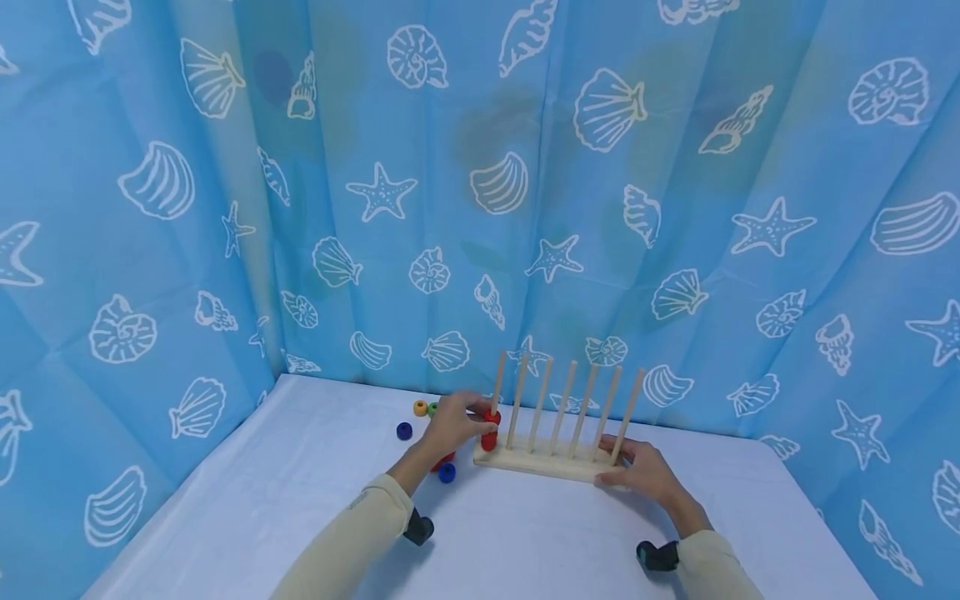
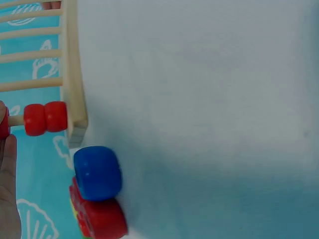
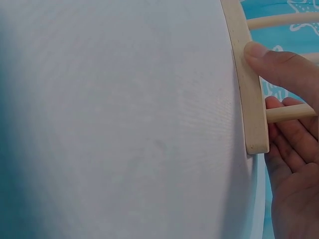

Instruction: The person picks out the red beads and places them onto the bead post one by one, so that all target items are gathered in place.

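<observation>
A wooden rack [image 1: 540, 461] with several upright pegs stands on the white table. Two red beads [image 1: 489, 439] sit low on its leftmost peg, seen also as red beads [image 2: 45, 118] in the left wrist view. My left hand [image 1: 472, 411] pinches a third red bead [image 1: 492, 416] higher on that same peg. My right hand [image 1: 619, 463] grips the rack's right end. In the right wrist view its thumb [image 3: 279, 64] lies on the base [image 3: 249, 89] and its fingers [image 3: 291, 159] curl behind, around the last peg [image 3: 290, 113].
Loose beads lie left of the rack: yellow [image 1: 420, 407], green [image 1: 432, 408], blue [image 1: 404, 431], another blue [image 1: 447, 472] and a red one [image 1: 442, 458]. The blue bead [image 2: 97, 173] and red bead [image 2: 102, 219] sit by the base corner. A seashell curtain encloses the table.
</observation>
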A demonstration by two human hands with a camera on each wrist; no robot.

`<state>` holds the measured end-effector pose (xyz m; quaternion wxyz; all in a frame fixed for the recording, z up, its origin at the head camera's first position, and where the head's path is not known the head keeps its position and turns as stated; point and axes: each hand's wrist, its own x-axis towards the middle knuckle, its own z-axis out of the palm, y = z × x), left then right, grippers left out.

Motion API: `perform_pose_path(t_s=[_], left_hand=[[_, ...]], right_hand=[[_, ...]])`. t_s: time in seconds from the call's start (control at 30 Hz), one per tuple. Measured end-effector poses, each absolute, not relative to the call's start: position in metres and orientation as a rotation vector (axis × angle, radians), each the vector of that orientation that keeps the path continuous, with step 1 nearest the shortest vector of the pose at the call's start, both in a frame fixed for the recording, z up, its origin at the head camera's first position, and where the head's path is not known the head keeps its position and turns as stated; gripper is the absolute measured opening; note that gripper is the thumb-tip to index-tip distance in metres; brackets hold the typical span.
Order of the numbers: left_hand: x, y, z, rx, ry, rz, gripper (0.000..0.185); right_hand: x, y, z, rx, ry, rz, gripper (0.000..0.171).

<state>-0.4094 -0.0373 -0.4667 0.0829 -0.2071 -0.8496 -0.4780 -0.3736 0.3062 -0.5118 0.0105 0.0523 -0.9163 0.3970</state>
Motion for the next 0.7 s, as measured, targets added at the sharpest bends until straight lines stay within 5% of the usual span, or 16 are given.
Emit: perform_pose_path(t_s=[0.7], left_hand=[[-0.412, -0.040, -0.486, -0.632, -2.554, -1.380, 0.028]], right_hand=[[-0.378, 0.308, -0.516, 0.161, -2.836, 1.269, 0.073]])
